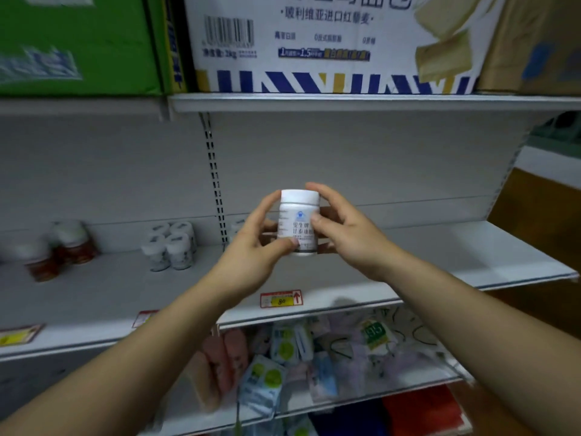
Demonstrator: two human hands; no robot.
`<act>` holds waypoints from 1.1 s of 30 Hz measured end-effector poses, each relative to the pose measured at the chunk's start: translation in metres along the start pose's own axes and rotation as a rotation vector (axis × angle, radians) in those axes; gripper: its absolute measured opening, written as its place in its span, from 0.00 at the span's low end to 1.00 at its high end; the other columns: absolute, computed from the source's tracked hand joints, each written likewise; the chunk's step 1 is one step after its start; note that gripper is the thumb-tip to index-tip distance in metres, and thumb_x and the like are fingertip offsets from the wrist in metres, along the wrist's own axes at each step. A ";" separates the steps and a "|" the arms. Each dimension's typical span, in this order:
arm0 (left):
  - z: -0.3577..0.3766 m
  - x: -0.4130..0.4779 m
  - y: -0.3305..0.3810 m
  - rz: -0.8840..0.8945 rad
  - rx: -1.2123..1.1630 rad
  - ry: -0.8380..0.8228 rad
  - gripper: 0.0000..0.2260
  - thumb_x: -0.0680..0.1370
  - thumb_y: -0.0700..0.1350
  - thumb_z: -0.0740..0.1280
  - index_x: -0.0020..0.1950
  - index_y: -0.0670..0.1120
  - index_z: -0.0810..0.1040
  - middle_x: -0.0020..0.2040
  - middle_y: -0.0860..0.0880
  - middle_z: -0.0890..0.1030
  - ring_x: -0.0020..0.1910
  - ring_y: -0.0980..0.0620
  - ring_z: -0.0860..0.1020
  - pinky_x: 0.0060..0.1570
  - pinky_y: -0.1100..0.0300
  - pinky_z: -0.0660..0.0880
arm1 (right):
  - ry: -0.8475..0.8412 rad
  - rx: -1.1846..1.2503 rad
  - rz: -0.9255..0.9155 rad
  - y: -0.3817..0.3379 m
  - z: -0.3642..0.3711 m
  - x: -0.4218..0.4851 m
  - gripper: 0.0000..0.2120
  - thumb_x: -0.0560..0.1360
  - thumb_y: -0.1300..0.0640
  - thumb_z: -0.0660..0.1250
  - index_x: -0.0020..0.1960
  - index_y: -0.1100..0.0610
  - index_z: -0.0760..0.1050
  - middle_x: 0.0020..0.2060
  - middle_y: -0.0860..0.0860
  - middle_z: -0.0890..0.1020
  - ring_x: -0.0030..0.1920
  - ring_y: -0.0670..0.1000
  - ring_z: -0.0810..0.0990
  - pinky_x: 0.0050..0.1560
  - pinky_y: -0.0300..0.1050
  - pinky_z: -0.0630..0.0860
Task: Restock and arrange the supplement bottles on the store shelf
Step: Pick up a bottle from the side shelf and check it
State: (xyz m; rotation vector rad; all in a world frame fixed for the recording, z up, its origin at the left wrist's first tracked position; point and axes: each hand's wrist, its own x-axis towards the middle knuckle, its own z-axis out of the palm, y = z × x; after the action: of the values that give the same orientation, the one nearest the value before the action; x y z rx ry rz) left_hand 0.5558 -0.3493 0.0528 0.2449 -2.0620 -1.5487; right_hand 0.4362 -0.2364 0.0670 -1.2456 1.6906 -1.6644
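A white supplement bottle [298, 215] with a white cap and dark label text is held upright in front of the middle shelf [440, 256]. My left hand [251, 250] grips its left side, thumb across the lower front. My right hand [342, 231] holds the right side, thumb on the label and fingers curled behind the cap. Several small white bottles [171, 245] stand grouped on the shelf to the left. Amber bottles with white caps [59, 247] stand at the far left, blurred.
Large cartons sit on the top shelf: a green one [75, 42] and a white one [330, 42] with blue stripes. A red and yellow price tag [281, 298] hangs on the shelf edge. The lower shelf [314, 350] holds several packets.
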 end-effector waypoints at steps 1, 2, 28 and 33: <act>-0.003 -0.012 0.011 0.016 -0.011 0.000 0.28 0.75 0.34 0.64 0.64 0.64 0.63 0.52 0.47 0.78 0.49 0.54 0.78 0.51 0.61 0.75 | -0.020 0.010 -0.011 -0.010 0.005 -0.010 0.19 0.80 0.63 0.56 0.61 0.40 0.65 0.53 0.52 0.77 0.46 0.46 0.81 0.40 0.38 0.79; -0.005 -0.023 0.021 0.027 -0.021 -0.005 0.28 0.75 0.34 0.64 0.62 0.65 0.63 0.51 0.48 0.78 0.50 0.54 0.78 0.53 0.60 0.76 | -0.036 0.015 -0.026 -0.020 0.008 -0.019 0.20 0.80 0.63 0.55 0.61 0.38 0.65 0.53 0.52 0.78 0.47 0.46 0.81 0.41 0.39 0.79; 0.050 -0.104 0.129 0.173 -0.023 0.002 0.35 0.62 0.51 0.70 0.67 0.66 0.65 0.56 0.48 0.76 0.53 0.49 0.80 0.53 0.45 0.76 | -0.101 0.013 -0.336 -0.105 -0.033 -0.123 0.19 0.71 0.51 0.66 0.58 0.36 0.67 0.51 0.52 0.76 0.48 0.51 0.80 0.46 0.50 0.82; 0.043 -0.109 0.111 0.093 -0.098 0.031 0.32 0.63 0.48 0.70 0.66 0.66 0.68 0.53 0.47 0.76 0.55 0.45 0.78 0.57 0.46 0.75 | -0.101 0.080 -0.326 -0.090 -0.019 -0.113 0.18 0.79 0.60 0.56 0.58 0.37 0.70 0.44 0.51 0.74 0.40 0.48 0.77 0.37 0.38 0.76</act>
State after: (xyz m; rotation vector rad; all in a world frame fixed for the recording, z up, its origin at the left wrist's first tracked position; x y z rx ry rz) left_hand 0.6436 -0.2289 0.1145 0.1333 -1.9397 -1.5746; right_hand 0.5006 -0.1199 0.1261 -1.6037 1.4045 -1.7959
